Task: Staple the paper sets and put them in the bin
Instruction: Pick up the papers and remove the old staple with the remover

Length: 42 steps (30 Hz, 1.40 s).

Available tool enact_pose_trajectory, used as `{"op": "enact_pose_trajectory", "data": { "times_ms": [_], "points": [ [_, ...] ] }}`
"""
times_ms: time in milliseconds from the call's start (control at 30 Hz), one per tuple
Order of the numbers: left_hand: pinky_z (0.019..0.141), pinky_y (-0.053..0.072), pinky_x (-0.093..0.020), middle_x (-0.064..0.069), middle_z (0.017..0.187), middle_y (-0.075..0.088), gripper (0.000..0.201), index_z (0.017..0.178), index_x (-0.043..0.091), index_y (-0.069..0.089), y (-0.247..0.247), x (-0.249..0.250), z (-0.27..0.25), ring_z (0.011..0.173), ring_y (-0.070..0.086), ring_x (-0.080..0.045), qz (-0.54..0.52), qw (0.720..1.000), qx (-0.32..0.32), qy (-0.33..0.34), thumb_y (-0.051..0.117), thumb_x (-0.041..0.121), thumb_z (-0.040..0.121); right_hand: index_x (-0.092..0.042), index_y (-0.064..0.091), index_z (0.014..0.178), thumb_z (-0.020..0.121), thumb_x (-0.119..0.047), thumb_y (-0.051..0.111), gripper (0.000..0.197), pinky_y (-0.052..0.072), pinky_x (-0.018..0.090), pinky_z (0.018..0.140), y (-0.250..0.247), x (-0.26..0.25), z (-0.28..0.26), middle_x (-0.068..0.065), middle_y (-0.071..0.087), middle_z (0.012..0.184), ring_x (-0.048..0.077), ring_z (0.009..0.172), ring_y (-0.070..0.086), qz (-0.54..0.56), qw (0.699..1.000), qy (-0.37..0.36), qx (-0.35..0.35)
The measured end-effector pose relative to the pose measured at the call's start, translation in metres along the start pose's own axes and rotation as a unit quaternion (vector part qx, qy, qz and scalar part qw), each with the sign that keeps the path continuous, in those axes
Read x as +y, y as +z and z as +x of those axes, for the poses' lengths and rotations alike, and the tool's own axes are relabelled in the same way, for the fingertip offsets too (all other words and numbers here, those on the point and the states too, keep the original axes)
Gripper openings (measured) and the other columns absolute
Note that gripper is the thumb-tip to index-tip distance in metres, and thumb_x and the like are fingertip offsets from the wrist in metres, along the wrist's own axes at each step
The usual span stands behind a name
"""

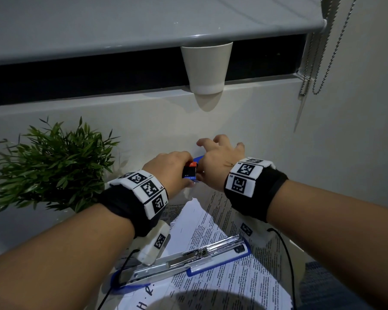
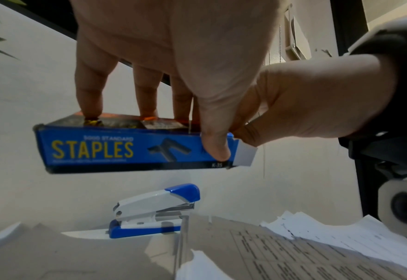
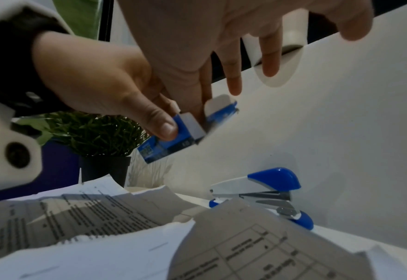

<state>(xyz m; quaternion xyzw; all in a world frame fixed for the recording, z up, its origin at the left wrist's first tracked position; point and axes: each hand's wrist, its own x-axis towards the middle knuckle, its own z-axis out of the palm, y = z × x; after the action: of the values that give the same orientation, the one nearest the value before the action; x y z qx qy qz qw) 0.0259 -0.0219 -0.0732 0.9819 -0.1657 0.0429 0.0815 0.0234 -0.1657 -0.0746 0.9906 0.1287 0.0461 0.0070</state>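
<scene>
My left hand (image 1: pixel 177 167) holds a blue box of staples (image 2: pixel 125 149) in the air, thumb on its printed side and fingers on the far side. My right hand (image 1: pixel 211 157) is at the box's open end, where white flaps (image 3: pixel 218 103) stand apart. Its thumb and index finger pinch there, and what they hold is hidden. Its other fingers are spread straight. A large blue stapler (image 1: pixel 182 258) lies swung open flat on the loose printed papers (image 1: pixel 224 280). A small blue-and-white stapler (image 2: pixel 154 208) stands closed by the wall below the box.
A green plant (image 1: pixel 52 162) in a dark pot stands at the left beside the papers. A white cup (image 1: pixel 205 68) sits on the window ledge above. Blind cords (image 1: pixel 323 63) hang at the upper right. The wall is close behind both hands.
</scene>
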Motion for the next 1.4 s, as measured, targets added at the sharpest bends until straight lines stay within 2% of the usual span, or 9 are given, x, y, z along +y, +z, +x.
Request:
{"op": "enact_pose_trajectory", "data": {
  "times_ms": [167,400,633,767,933,1033,1167,1333,1400],
  "points": [
    [0.08,0.048,-0.035,0.003,0.109,0.06,0.044,0.112,0.025,0.05,0.0,0.0,-0.001,0.097,0.057,-0.022,0.001,1.0,0.013,-0.002,0.073,0.039,0.076,-0.031,0.065,0.112,0.086,-0.038,0.062,0.027,0.021,0.069,0.1,-0.002,-0.009,0.001,-0.004,0.029,0.144,0.031,0.13,0.023,-0.039,0.999,0.03,-0.002],
    [0.075,0.044,-0.03,0.003,0.111,0.06,0.044,0.114,0.024,0.05,-0.001,0.0,0.001,0.098,0.057,-0.021,0.003,1.0,0.024,0.007,0.071,0.038,0.078,-0.029,0.066,0.114,0.089,-0.035,0.061,0.027,0.037,0.045,0.09,0.006,-0.004,0.002,-0.006,0.03,0.141,0.026,0.125,0.026,0.018,0.998,-0.038,0.043],
    [0.076,0.041,-0.028,0.002,0.109,0.059,0.044,0.112,0.024,0.052,0.003,-0.01,0.008,0.098,0.056,-0.021,0.005,1.0,-0.017,-0.009,0.073,0.04,0.077,-0.014,0.065,0.107,0.09,-0.029,0.052,0.026,0.042,0.035,0.087,0.006,0.011,-0.001,0.005,0.042,0.128,0.027,0.113,0.04,0.1,0.994,-0.042,0.013],
    [0.078,0.044,-0.029,0.001,0.108,0.061,0.043,0.114,0.024,0.052,0.008,-0.024,0.013,0.096,0.057,-0.02,0.015,0.998,-0.052,-0.034,0.072,0.038,0.078,-0.005,0.059,0.097,0.09,-0.016,0.048,0.017,0.037,0.028,0.067,0.0,0.019,-0.002,0.013,0.059,0.096,0.028,0.082,0.05,0.149,0.989,-0.012,-0.023],
    [0.082,0.048,-0.032,-0.002,0.11,0.061,0.043,0.118,0.021,0.052,0.016,-0.043,0.024,0.097,0.058,-0.023,0.036,0.992,-0.088,-0.079,0.07,0.033,0.081,-0.017,0.047,0.071,0.086,-0.017,0.053,0.016,0.031,0.025,0.059,-0.003,0.025,-0.002,-0.004,0.045,0.065,0.021,0.072,0.045,0.178,0.984,0.031,-0.01],
    [0.079,0.047,-0.032,-0.006,0.107,0.062,0.036,0.114,0.017,0.053,0.025,-0.058,0.035,0.094,0.058,-0.026,0.058,0.986,-0.098,-0.124,0.066,0.028,0.082,-0.016,0.06,0.083,0.083,-0.016,0.057,0.003,0.035,0.024,0.059,-0.003,0.026,-0.002,-0.005,0.053,0.071,0.019,0.074,0.048,0.211,0.977,0.021,0.004],
    [0.077,0.044,-0.031,-0.01,0.109,0.061,0.03,0.11,0.011,0.053,0.032,-0.073,0.052,0.095,0.059,-0.029,0.072,0.976,-0.122,-0.165,0.064,0.024,0.085,-0.019,0.068,0.106,0.082,-0.017,0.063,0.025,0.037,0.018,0.069,0.0,0.028,-0.005,-0.006,0.059,0.084,0.013,0.079,0.051,0.252,0.968,0.019,-0.002],
    [0.048,0.039,-0.016,0.006,0.057,0.057,0.02,0.089,0.018,0.059,0.045,-0.092,0.062,0.054,0.057,-0.011,0.096,0.965,-0.172,-0.176,0.068,0.033,0.079,-0.023,0.073,0.106,0.083,-0.014,0.063,0.026,0.039,0.014,0.069,0.001,0.031,-0.013,-0.005,0.063,0.084,0.008,0.075,0.052,0.276,0.961,0.025,-0.026],
    [0.048,0.034,-0.017,0.006,0.063,0.054,0.015,0.086,0.02,0.058,0.047,-0.09,0.062,0.057,0.052,-0.012,0.103,0.963,-0.177,-0.176,0.067,0.031,0.081,-0.022,0.074,0.1,0.083,-0.011,0.063,0.024,0.041,0.009,0.061,0.003,0.032,-0.015,-0.002,0.067,0.08,0.004,0.065,0.055,0.298,0.953,0.034,-0.036]
  ]
}}
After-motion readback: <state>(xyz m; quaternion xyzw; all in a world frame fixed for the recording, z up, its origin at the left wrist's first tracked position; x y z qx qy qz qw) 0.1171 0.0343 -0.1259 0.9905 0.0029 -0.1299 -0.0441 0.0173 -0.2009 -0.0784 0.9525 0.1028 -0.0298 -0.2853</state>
